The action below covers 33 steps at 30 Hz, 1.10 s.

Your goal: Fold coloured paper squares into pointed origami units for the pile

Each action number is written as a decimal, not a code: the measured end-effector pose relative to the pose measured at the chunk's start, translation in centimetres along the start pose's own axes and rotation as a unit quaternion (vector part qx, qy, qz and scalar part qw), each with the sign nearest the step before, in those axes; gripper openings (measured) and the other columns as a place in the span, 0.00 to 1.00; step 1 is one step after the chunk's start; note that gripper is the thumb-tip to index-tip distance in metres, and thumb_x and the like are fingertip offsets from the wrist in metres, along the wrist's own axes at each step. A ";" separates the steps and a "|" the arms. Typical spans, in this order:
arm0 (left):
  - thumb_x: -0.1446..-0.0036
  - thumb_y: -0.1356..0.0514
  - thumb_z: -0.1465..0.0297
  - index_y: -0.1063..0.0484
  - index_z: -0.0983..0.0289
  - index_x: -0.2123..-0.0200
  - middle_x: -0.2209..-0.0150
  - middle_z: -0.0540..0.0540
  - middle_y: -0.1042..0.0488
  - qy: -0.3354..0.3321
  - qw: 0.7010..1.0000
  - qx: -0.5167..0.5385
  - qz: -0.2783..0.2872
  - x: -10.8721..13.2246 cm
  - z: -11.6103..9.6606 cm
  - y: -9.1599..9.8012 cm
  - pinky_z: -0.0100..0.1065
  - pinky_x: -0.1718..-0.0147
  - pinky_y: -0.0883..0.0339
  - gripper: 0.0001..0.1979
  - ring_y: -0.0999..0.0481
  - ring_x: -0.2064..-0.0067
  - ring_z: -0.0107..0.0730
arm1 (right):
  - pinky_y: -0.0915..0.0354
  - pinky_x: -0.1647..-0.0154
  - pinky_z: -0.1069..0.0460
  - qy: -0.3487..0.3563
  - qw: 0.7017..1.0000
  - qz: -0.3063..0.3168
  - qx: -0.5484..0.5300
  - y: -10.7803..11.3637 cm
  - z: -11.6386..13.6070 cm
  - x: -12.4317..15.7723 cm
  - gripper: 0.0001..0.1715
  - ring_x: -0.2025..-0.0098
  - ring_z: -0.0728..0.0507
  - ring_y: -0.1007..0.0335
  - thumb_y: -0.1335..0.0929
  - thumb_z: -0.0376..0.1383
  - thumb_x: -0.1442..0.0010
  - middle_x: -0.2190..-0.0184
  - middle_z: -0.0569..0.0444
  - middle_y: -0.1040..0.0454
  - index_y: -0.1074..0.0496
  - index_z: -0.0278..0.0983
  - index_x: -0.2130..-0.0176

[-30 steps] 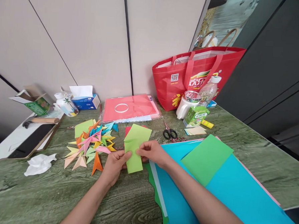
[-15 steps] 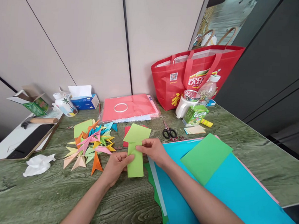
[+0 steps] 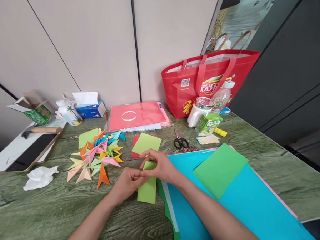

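Note:
A narrow strip of light green paper [image 3: 147, 191], which looks folded, is between my two hands over the table. My left hand [image 3: 127, 184] pinches its left edge. Fingers of my right hand [image 3: 161, 166] are closed around its upper part and cover some of it. Just beyond them lies a light green paper square [image 3: 147, 143] on top of a red paper piece [image 3: 135, 154]. To the left is a pile of folded paper pieces [image 3: 99, 154] in orange, pink, yellow, green and blue.
Large blue sheets [image 3: 263, 197] with a green square [image 3: 221, 169] on top lie under my right forearm. Black-handled scissors [image 3: 180, 142], a white mug [image 3: 199, 113], a green box [image 3: 209, 124] and a red bag [image 3: 177, 88] stand or lie behind. Crumpled tissue [image 3: 41, 177] is at left.
Both hands and the green strip have come slightly nearer to me, away from the light green square. My right hand has turned and now covers the strip's upper part.

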<state>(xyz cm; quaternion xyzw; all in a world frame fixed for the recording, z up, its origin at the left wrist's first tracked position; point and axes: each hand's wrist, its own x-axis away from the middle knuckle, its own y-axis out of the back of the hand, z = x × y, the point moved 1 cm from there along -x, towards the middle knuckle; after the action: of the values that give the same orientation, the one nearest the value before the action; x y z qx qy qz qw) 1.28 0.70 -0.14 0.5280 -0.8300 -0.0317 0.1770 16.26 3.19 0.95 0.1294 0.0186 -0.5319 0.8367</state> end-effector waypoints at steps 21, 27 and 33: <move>0.53 0.44 0.58 0.52 0.62 0.85 0.84 0.43 0.57 0.007 0.995 -0.038 0.090 0.2 -0.3 0.1 0.29 0.82 0.64 0.22 0.58 0.80 0.20 | 0.36 0.71 0.56 -0.019 0.999 0.042 0.007 0.7 -1.4 -0.2 0.10 0.72 0.49 0.31 0.34 0.28 0.58 0.75 0.54 0.27 0.32 0.33 0.69; 0.54 0.43 0.58 0.45 0.64 0.86 0.86 0.43 0.51 0.031 0.996 0.009 0.087 0.2 -0.2 0.2 0.27 0.84 0.61 0.20 0.54 0.83 0.19 | 0.36 0.74 0.56 -0.014 0.999 -0.033 0.040 1.5 -2.2 -0.7 0.05 0.75 0.50 0.33 0.35 0.29 0.56 0.78 0.55 0.29 0.33 0.34 0.73; 0.57 0.39 0.59 0.32 0.68 0.82 0.84 0.49 0.34 0.048 0.990 0.129 0.020 0.1 0.0 0.0 0.26 0.82 0.46 0.16 0.38 0.82 0.24 | 0.33 0.73 0.52 -0.042 0.980 -0.194 -0.022 2.9 -2.6 -1.5 0.09 0.75 0.48 0.31 0.33 0.37 0.53 0.77 0.54 0.30 0.34 0.34 0.71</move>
<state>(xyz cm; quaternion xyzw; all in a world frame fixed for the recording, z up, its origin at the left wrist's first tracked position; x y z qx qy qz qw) 1.25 0.63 -0.13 0.5303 -0.8283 0.1044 0.1475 18.52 6.28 -0.78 0.0820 0.0196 -0.6886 0.7202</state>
